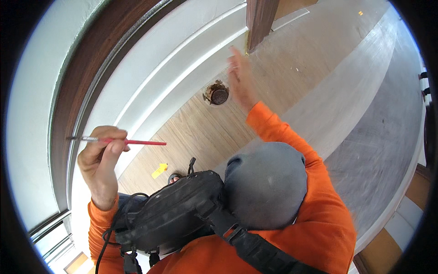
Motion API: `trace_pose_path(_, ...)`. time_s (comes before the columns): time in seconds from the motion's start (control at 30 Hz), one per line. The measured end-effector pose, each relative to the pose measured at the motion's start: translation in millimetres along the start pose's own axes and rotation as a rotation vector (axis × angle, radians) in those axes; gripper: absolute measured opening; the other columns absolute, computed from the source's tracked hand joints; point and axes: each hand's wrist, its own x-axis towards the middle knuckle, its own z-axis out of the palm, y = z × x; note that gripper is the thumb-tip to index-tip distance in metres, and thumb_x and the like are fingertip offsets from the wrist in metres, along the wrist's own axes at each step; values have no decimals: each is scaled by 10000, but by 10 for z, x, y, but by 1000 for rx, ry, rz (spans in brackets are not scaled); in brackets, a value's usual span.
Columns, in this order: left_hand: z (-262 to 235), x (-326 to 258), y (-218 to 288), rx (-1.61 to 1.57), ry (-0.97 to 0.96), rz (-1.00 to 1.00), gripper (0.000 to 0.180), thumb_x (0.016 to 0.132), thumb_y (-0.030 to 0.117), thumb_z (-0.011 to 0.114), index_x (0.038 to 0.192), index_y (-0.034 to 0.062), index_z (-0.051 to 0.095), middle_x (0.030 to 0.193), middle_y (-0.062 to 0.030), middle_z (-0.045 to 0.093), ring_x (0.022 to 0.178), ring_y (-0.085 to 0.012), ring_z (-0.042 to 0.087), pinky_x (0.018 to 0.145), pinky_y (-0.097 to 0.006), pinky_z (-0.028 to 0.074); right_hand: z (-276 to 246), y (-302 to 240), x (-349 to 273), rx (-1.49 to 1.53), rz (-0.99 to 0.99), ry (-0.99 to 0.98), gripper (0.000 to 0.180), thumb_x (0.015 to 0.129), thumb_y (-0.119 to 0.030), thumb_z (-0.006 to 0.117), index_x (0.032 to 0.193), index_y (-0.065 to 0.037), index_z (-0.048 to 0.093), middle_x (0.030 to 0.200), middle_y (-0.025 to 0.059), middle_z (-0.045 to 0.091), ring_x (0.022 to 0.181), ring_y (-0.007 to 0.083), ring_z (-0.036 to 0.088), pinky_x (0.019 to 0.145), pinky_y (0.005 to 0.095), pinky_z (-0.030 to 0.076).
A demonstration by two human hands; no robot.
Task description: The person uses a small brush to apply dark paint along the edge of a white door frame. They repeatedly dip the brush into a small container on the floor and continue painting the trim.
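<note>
My left hand (101, 166) pinches a slim paintbrush (145, 143) with a red handle and a metal ferrule. Its dark bristle end lies over the brown wooden frame (68, 121) at the left; I cannot tell whether it touches. Farther off, my right hand (242, 80) is stretched out with nothing in it, slightly blurred, its fingertips close to the white wall and the foot of a brown door post (261, 23). Just left of that hand, a round container (219, 96) with dark brown contents and a brown-smeared rim stands on the floor.
White stepped moulding (182, 59) runs along the wall. The floor (200, 130) is light wood plank, with a grey covering (365, 132) at the right. A yellow scrap (159, 171) lies by my foot. A black bag (169, 214) hangs across my front, beside my grey-clad knee (267, 187).
</note>
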Motion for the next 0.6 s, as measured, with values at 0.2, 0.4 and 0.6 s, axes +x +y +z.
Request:
trace_pose_path(0.2, -79, -38, -9, 33, 0, 28, 131, 763, -36, 600, 865, 24, 657, 864, -108, 635, 731, -162, 608, 619, -267, 517, 2, 656, 168, -371, 18, -53, 802, 773, 73, 449, 1450, -85, 49, 1243, 229, 405, 1132, 376, 432, 979, 378, 346)
trace_pose_path(0.4, -80, -11, 26, 174, -99, 70, 138, 738, -43, 618, 850, 24, 663, 845, -96, 642, 765, -176, 601, 654, -292, 487, 121, 632, 185, -326, 82, -94, 849, 752, 98, 422, 1454, -112, -5, 1279, 238, 363, 1161, 406, 393, 992, 384, 329)
trace_pose_path(0.6, 33, 51, 17, 111, -69, -35, 150, 732, -49, 619, 856, 22, 663, 847, -100, 640, 774, -175, 596, 667, -285, 475, -81, 664, 95, -415, -118, -199, 685, 743, 109, 458, 1376, -98, 301, 1215, 167, 415, 1061, 307, 454, 923, 359, 397)
